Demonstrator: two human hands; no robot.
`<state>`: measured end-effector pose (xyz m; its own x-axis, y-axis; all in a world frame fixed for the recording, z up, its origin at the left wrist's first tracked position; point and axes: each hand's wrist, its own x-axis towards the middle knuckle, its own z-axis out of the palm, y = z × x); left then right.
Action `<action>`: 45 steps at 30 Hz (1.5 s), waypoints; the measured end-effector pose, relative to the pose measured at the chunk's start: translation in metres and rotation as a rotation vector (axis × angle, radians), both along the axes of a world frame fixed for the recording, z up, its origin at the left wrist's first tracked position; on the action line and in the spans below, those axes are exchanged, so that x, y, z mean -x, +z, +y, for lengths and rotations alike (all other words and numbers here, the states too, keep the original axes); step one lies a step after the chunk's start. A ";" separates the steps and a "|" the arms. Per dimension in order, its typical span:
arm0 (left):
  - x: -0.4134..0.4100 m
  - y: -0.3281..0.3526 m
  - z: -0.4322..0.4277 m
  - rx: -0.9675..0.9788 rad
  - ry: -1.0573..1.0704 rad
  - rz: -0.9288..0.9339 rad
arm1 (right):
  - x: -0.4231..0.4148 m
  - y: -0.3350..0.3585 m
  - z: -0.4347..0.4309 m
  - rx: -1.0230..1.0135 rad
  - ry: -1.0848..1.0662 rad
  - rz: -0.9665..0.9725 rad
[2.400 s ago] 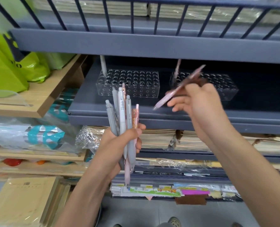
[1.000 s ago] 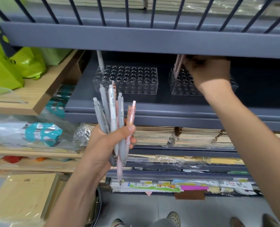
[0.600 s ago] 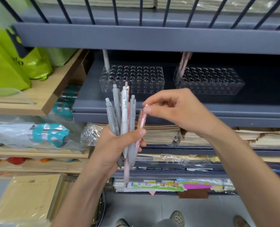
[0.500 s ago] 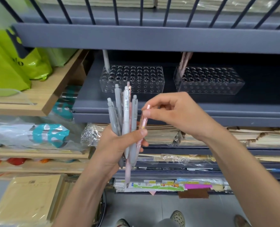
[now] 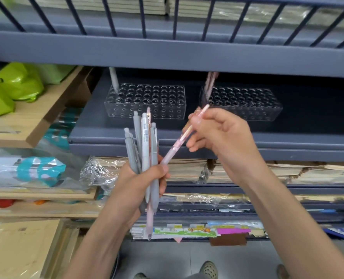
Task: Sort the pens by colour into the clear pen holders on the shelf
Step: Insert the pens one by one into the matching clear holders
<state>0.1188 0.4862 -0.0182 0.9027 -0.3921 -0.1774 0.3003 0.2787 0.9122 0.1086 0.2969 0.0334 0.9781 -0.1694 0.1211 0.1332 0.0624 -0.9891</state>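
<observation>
Left hand (image 5: 135, 188), nearest the camera, is wrapped around a bundle of pens (image 5: 141, 141), mostly grey and upright, with a single pink one among them whose lower end (image 5: 149, 220) hangs below the fist. Just beyond and to the right, the right hand (image 5: 225, 135) pinches the loose pink pen (image 5: 177, 144) between thumb and curled fingers near its upper end. That pen lies on a diagonal: its top points up and right, past the knuckles, while its lower end slants down and left to just beside the left thumb; whether it touches the thumb or the bundle I cannot tell. Its long axis is therefore well off upright, and I judge that the coming move turns on this, since the pen must be swung closer to vertical, lower end down, before it can drop into a hole. Farther back, on the grey shelf (image 5: 98, 135), stand two clear blocks of holes side by side. The right holder (image 5: 247, 111) lies straight beyond the right hand, above and behind the pen's top, and has standing pink pens (image 5: 209, 85) at its near-left corner, so it looks like the target, and the right hand is plainly the nearer one. The left holder (image 5: 147, 109), behind the bundle, has one standing grey pen (image 5: 114, 80) at its far-left corner.
</observation>
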 end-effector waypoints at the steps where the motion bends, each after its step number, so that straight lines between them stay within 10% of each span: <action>1: 0.001 0.000 -0.003 -0.007 -0.001 -0.007 | 0.001 -0.001 0.000 0.024 0.037 0.013; 17: 0.003 0.002 -0.019 -0.008 0.116 0.055 | -0.037 0.017 -0.057 0.110 -0.515 -0.228; 27: 0.000 -0.001 -0.012 0.088 0.171 0.075 | -0.073 0.031 -0.055 1.064 -0.537 0.060; 45: -0.009 -0.005 0.023 0.043 0.164 0.040 | -0.078 0.026 -0.052 1.098 -0.561 0.054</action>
<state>0.1282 0.5095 -0.0235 0.9476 -0.2483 -0.2010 0.2838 0.3654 0.8865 0.1865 0.2448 0.0597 0.8108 -0.4012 0.4261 -0.1690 -0.8575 -0.4859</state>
